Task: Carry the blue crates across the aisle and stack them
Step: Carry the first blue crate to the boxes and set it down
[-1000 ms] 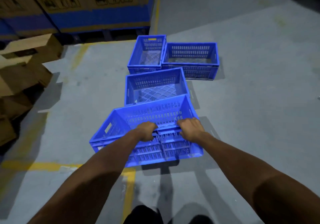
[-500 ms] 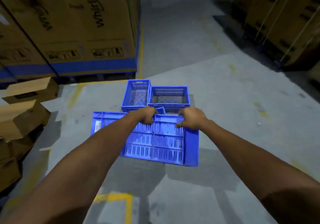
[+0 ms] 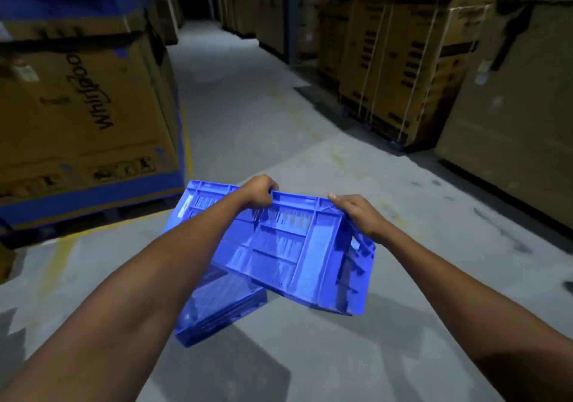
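Note:
I hold a blue slatted crate (image 3: pixel 288 249) in the air, tipped so its long side wall faces me. My left hand (image 3: pixel 259 192) grips the crate's top rim near the middle. My right hand (image 3: pixel 356 212) grips the same rim near the right corner. Below it, a second blue crate (image 3: pixel 217 308) rests on the grey floor, partly hidden behind my left forearm and the lifted crate. The other crates are out of sight.
Large cardboard boxes (image 3: pixel 83 116) on a blue base stand at the left, edged by a yellow floor line (image 3: pixel 186 147). Strapped cartons (image 3: pixel 397 60) line the right side. The grey aisle floor (image 3: pixel 235 97) runs ahead between them.
The crate has come up off the floor and swung to the right with me. My view has lifted toward the aisle, and the two far crates have left the frame.

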